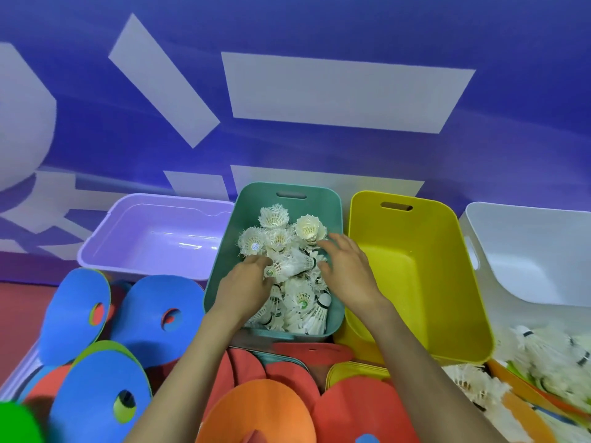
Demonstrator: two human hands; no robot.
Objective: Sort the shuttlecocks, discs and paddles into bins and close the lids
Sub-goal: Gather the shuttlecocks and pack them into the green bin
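Glossy plastic bin — matt discs

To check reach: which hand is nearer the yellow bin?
Right. The right hand is over the teal bin, on its right side, beside the yellow bin; the left hand is on its left side, farther away.

From my remote view, a red floor meets a blue wall; on it, side by side in a row, stand a lilac bin, teal bin, yellow bin and white bin

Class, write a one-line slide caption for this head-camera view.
Left hand and right hand touch shuttlecocks heaped in the teal bin, beside an empty yellow bin.
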